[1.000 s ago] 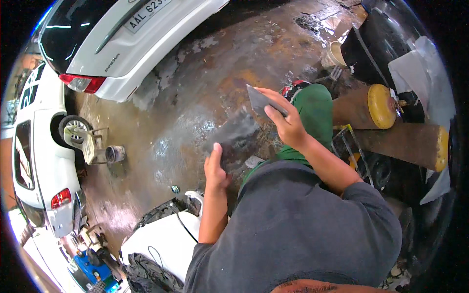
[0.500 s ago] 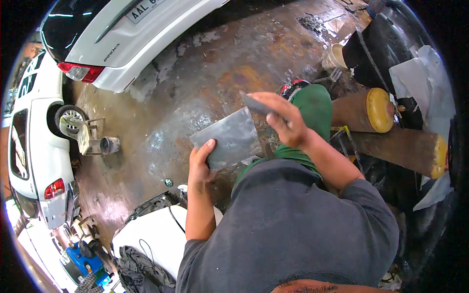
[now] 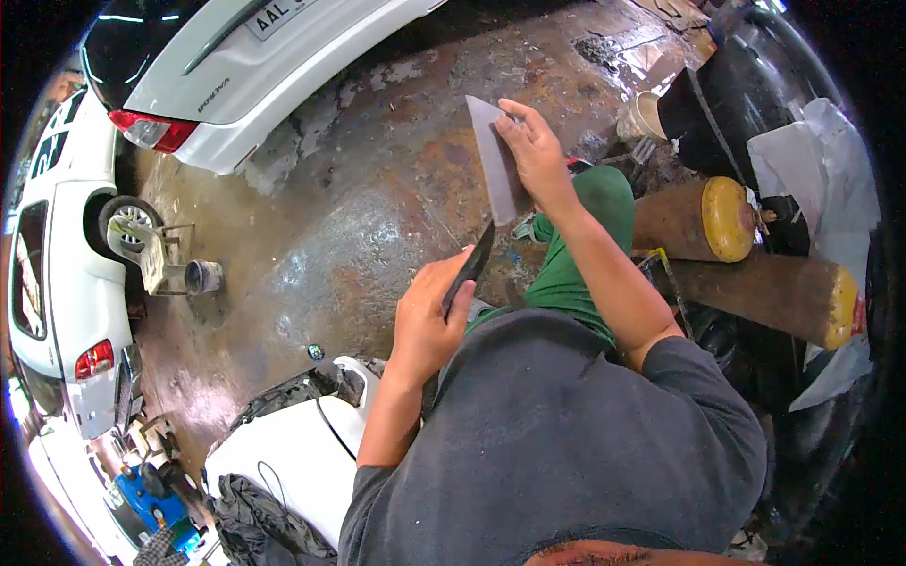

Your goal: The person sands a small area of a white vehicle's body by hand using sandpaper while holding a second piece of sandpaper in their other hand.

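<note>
My left hand [image 3: 429, 316] grips a thin dark plate [image 3: 471, 268], which is tilted so that mostly its edge shows. In my right hand [image 3: 540, 162], raised farther out, is a flat pale-grey spreader [image 3: 497, 170], pinched along one long side between thumb and fingers. Its broad face is turned to the left and its lower end meets the upper tip of the plate; whether they touch, I cannot tell. The plate's face is hidden at this angle.
A white car [image 3: 274, 80] stands ahead left, another white vehicle [image 3: 80, 245] at far left. Near it are a pale chair [image 3: 151, 255] and a small bucket [image 3: 203, 276]. Yellow-topped gas cylinders [image 3: 769, 297] lie at right by a black drum [image 3: 746, 104]. A white panel [image 3: 283, 453] sits lower left.
My left hand has turned the plate from face-up to nearly edge-on and moved slightly right. My right hand has moved up and away, turning the spreader's broad face into view.
</note>
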### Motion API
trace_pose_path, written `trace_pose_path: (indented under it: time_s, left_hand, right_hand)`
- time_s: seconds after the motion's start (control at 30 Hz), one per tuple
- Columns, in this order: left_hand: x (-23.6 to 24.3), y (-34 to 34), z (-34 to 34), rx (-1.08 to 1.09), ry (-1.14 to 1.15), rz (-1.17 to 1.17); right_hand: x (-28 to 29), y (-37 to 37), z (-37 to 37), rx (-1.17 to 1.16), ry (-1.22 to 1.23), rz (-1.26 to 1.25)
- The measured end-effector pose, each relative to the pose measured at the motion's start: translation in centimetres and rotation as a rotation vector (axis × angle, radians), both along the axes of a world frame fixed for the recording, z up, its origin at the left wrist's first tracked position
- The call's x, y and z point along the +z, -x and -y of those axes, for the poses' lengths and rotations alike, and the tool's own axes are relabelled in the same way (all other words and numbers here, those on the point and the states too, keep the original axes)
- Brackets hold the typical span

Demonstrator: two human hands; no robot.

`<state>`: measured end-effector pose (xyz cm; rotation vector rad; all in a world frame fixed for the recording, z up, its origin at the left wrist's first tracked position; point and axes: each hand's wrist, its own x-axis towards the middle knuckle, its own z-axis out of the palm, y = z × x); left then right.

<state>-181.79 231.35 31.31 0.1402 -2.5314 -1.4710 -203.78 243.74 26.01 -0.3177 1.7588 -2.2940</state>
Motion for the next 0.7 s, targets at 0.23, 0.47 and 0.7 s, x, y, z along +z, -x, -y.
trace_pose_path:
  time_s: [0.23,0.47,0.7]
  left_hand:
    - [-0.8,1.0,-0.4,0.209,0.056,-0.050]
    - [-3.3,2.2,0.6,0.436,-0.814,0.008]
    - [-5.0,0.6,-1.7,0.179,-1.348,0.011]
  right_hand:
    - [-5.3,-5.4,0.5,-0.048,-0.238,-0.126]
    - [-2.7,-10.4,-1.9,0.220,-0.294,0.123]
    - [1.0,-7.2,-3.5,0.362,0.138,0.738]
